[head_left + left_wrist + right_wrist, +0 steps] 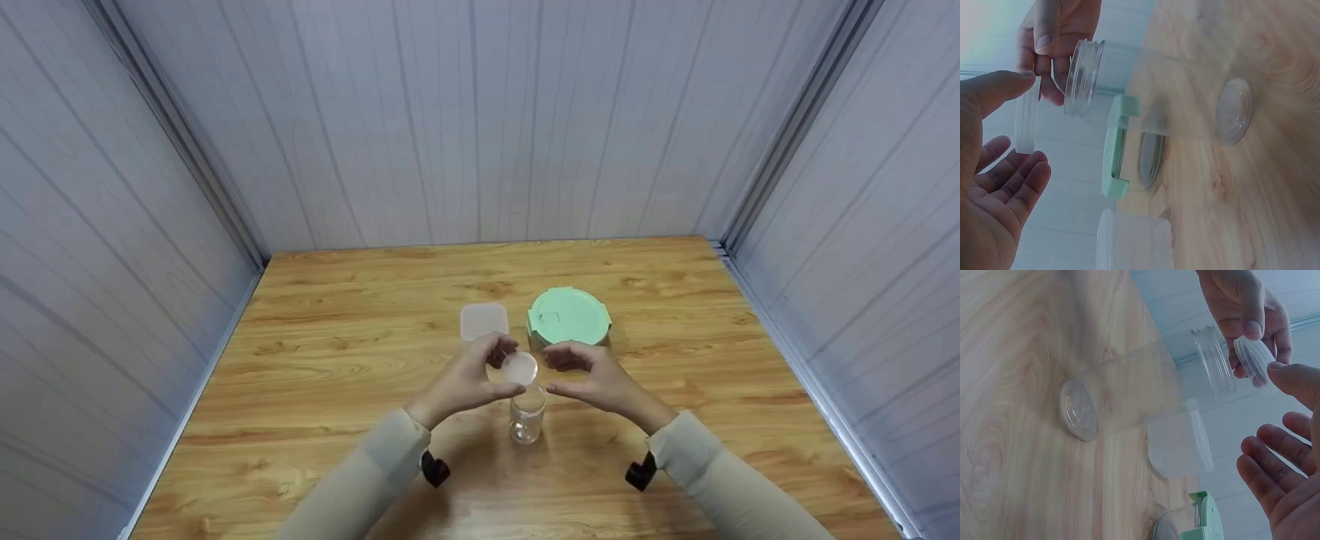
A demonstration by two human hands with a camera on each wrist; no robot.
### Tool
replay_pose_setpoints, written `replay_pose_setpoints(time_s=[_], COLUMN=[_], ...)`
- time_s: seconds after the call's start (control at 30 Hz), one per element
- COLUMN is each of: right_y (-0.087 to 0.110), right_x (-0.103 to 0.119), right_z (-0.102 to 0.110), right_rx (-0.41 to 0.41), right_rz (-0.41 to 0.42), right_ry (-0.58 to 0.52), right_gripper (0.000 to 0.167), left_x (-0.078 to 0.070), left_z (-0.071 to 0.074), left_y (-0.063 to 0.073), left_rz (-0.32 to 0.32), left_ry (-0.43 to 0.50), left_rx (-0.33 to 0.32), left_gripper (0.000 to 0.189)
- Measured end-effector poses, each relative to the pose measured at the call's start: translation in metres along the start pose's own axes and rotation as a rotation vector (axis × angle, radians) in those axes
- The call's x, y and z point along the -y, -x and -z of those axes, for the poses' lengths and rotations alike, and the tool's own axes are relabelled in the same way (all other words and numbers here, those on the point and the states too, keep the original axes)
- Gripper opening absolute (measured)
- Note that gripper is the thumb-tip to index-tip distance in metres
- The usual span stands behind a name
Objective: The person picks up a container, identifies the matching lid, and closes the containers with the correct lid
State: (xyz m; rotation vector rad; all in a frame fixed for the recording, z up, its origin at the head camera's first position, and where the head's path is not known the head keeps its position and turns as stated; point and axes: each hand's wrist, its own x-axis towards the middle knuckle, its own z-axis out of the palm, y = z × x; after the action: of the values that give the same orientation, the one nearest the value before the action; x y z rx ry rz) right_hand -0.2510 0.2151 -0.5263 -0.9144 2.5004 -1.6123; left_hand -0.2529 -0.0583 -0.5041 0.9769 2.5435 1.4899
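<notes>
My left hand (pixel 478 375) pinches a round, whitish translucent lid (pixel 520 368) by its edge between thumb and fingers. Below the lid stands a clear jar (pixel 526 421), upright on the table, its threaded mouth (pixel 1084 79) uncovered. In the left wrist view the lid (pixel 1026 118) is apart from the mouth. To the right of the jar's mouth hovers my right hand (pixel 598 381), fingers loosely curved and holding nothing. The right wrist view shows its thumb near the edge of the lid (pixel 1255 360); whether they touch I cannot tell.
Behind the hands, a round container with a mint-green clip lid (pixel 570 316) stands on the wooden table (pixel 337 390). Left of it is a squarish translucent container (pixel 484 320). Pale panel walls (pixel 480 127) close the back and both sides.
</notes>
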Motion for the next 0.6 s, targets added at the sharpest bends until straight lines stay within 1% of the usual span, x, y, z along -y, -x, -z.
replay_pose_setpoints(time_s=[0.17,0.3,0.4,0.6], right_y=[-0.001,-0.001,-0.001,0.0], right_x=[0.002,0.003,0.004,0.005], right_z=[-0.004,-0.006,-0.008,-0.011], right_rx=[0.009,0.022,0.036,0.055], right_rz=[0.016,0.03,0.034,0.057], right_ry=[0.003,0.009,0.018,0.025], right_gripper=[0.046,0.044,0.042,0.042], left_x=[0.0,0.0,0.0,0.002], left_z=[-0.005,-0.008,-0.01,-0.015], left_y=[0.003,0.005,0.007,0.009], left_rz=[-0.012,0.004,0.017,-0.001], left_ry=[0.041,0.076,0.075,0.077], left_rx=[0.009,0.03,0.036,0.008], left_gripper=[0.056,0.058,0.059,0.059])
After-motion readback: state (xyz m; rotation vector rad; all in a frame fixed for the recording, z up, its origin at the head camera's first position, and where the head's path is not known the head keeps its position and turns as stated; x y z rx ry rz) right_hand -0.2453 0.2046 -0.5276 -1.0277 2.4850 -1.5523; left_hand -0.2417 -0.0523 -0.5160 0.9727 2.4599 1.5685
